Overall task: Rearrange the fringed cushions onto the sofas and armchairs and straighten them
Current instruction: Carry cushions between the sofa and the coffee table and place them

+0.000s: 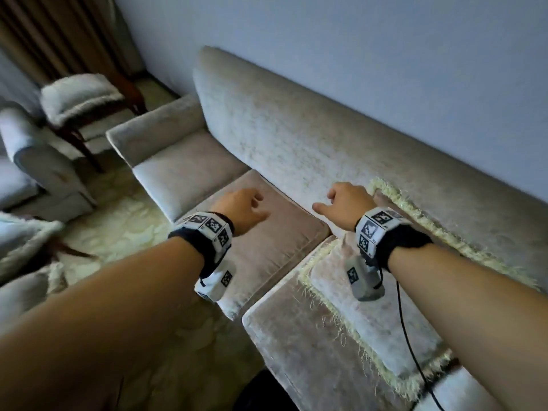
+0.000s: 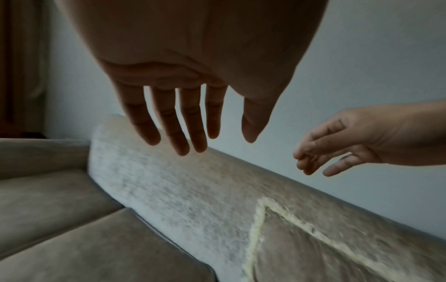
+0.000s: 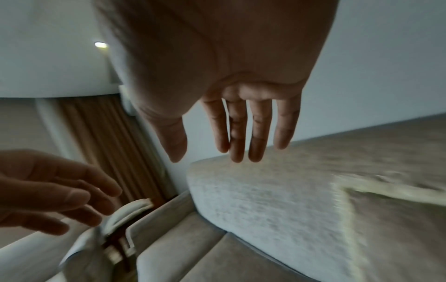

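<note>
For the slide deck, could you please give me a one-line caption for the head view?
Both open hands, left hand and right hand, reach over the sofa beside a fringed cushion.

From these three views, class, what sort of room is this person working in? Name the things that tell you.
Most likely a living room or a hotel lounge. A long pale sofa stands against the wall, an armchair sits to its left, and floor-length curtains hang in the corner. A fringed cushion lies on the sofa.

Sofa point(image 1: 267, 137) against wall point(image 1: 355, 54). Two cushions on its right part: one point(image 1: 444, 223) leaning on backrest, one point(image 1: 376, 321) flat on seat before it. Armchair point(image 1: 44, 161) left; chair point(image 1: 80, 99) behind it.
</note>
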